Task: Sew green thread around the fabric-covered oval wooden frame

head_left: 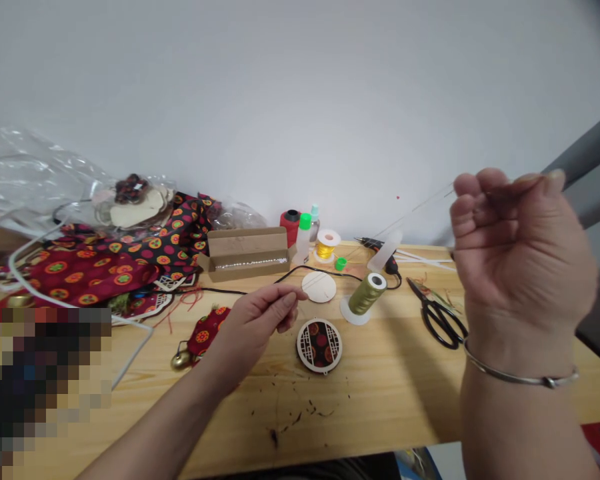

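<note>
The right hand (523, 253) is raised at the right of the frame, fingers curled tight, thumb and forefinger pinched on the top end of a fine thread (420, 205). The thread slants down and left across the wall towards the centre of the frame, too faint to follow all the way. There the left hand (260, 320) hovers low over the table (380, 393), thumb and forefinger pressed together on what looks like the thread's lower end. A bangle (520, 375) circles the right wrist.

Just right of the left fingertips lies a white disc (319, 287). Below it, near the same hand, sits a round fretwork piece (319, 344) with patterned cloth inside. An olive spool (367, 293) lies tilted just right of the disc, and black scissors (437, 313) lie further right, under the raised hand.

Along the wall stand a yellow spool (327, 245), a green-capped bottle (304, 240), a red spool (290, 223) and an open box (245, 253). Red patterned fabric (80, 270) spreads at the left, with a clear bag (35, 180) in the upper left. A small bell (181, 360) lies by the left wrist.
</note>
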Motion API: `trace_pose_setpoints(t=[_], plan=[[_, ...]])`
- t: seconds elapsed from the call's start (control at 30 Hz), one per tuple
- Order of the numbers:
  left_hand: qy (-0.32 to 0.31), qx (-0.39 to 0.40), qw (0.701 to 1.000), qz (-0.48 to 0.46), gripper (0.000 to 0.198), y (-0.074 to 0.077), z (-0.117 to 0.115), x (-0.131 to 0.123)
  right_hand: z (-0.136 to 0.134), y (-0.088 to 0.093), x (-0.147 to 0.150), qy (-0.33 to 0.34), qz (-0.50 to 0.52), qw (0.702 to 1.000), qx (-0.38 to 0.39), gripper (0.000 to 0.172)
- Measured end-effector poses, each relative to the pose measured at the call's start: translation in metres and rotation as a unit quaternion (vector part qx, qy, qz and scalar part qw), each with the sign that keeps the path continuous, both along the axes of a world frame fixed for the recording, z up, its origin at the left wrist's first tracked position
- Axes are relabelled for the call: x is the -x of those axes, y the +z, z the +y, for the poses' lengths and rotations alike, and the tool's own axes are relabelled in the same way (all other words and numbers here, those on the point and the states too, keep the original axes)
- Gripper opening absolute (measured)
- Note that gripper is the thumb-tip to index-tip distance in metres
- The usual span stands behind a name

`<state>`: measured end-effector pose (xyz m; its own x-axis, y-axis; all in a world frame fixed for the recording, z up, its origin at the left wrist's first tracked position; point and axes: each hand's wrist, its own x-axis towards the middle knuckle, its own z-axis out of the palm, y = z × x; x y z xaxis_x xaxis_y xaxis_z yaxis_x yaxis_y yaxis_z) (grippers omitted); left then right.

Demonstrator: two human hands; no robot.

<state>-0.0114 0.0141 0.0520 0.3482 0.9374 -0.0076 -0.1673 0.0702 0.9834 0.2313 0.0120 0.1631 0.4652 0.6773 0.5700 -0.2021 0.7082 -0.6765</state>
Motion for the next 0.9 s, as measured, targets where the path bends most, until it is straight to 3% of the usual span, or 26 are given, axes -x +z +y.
trace_pose_setpoints(t=[0.27,0.43,0.6,0.77,0.9], plan=[[-0.003,-0.038,0.996,0.084,0.019,-0.005,0.012,-0.011,0.003,-0.009,-0.025,-0.127,-0.008,0.992,-0.02,0.02],[-0.003,-0.055,0.993,0.102,0.019,-0.006,0.017,-0.013,-0.002,-0.013,-0.038,-0.076,0.082,0.994,0.02,0.019],[0.0,-0.06,0.991,0.116,0.02,-0.007,0.018,-0.015,-0.013,-0.014,-0.053,-0.05,0.134,0.988,0.064,0.029],[0.005,-0.063,0.99,0.128,0.021,-0.008,0.019,-0.018,-0.022,-0.013,-0.062,0.015,0.175,0.981,0.083,0.02],[0.01,-0.066,0.989,0.136,0.022,-0.01,0.022,-0.019,-0.022,-0.014,-0.065,-0.021,0.152,0.985,0.078,0.011]])
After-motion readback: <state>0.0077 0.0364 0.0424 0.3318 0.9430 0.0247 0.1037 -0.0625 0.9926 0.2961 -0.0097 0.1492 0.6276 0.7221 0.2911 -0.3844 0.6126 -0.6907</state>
